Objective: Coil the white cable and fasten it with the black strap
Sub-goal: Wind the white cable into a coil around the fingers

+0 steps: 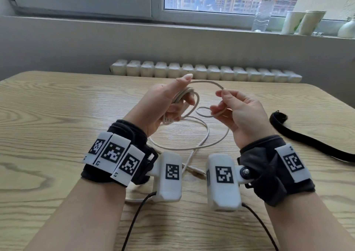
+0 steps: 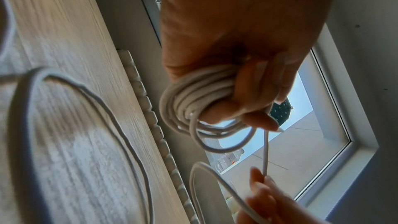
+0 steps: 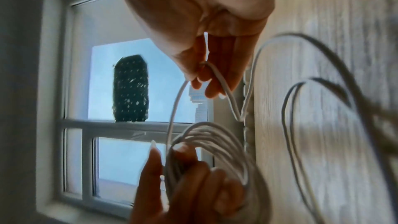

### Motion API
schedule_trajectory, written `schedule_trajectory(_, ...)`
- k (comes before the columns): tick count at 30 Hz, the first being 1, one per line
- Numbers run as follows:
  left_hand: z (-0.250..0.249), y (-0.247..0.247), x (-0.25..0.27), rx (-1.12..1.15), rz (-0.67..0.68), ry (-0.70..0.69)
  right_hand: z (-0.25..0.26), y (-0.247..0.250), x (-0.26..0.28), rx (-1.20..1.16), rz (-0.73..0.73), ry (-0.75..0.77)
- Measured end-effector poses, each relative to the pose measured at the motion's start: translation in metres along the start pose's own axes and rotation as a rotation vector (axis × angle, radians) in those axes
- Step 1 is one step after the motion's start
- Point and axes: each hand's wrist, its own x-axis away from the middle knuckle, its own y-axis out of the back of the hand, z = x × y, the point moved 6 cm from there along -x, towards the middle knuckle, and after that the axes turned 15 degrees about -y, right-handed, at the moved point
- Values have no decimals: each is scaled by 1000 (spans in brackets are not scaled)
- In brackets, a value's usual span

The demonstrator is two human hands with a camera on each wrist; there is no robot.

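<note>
Several turns of white cable [image 1: 183,95] bunched in the left hand [image 1: 163,106], wound round the curled fingers, index finger stretched forward above the bundle. Exact count of turns hard to make out: overlapped in the left wrist view, smeared by blur in the right wrist view. Ribbed white connector end poking out below the left palm in the head view, partly covered by the fingers. Free run arching from the bundle across to the right hand [image 1: 236,112], pinched there between thumb and fingertips, other fingers loosely curled. Beyond the pinch, slack dropping in loose loops onto the wooden table [image 1: 57,116], lower part hidden behind the white wrist camera housings [image 1: 223,181]; a slim plug end just visible between the two housings. Cable thin, round, off-white, matte, looks braided in the head view.

Black strap [image 1: 311,141] lying flat on the table to the right, well apart from both hands, near end folded back on itself, far end cut off by the right frame edge. Out of sight in both wrist views.

Sill items at upper right, a clear bottle [image 1: 262,10] and paper cups [image 1: 303,21], soft and distorted. White radiator [image 1: 205,71] behind the table's far edge.
</note>
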Motion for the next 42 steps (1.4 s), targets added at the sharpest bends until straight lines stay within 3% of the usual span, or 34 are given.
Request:
schedule_trajectory(4, 1, -4, 0, 44, 45, 29, -2, 3, -2, -114, 28, -76)
schedule_trajectory(13, -4, -11, 4, 287, 137, 72, 0, 15, -3, 35, -182, 43)
schedule_trajectory(21, -16, -12, 7, 507, 170, -1, -4, 4, -5, 234, -194, 83)
schedule_trajectory(26, -19, -14, 8, 588, 143, -19, -10, -9, 0, 353, -114, 61)
schedule_trajectory(35, -11, -6, 2, 565, -34, -2, -17, -37, 12, 553, 98, 36)
schedule_trajectory(42, -16, 0, 1, 554, -116, -45, -19, -48, 21, 545, 203, -8)
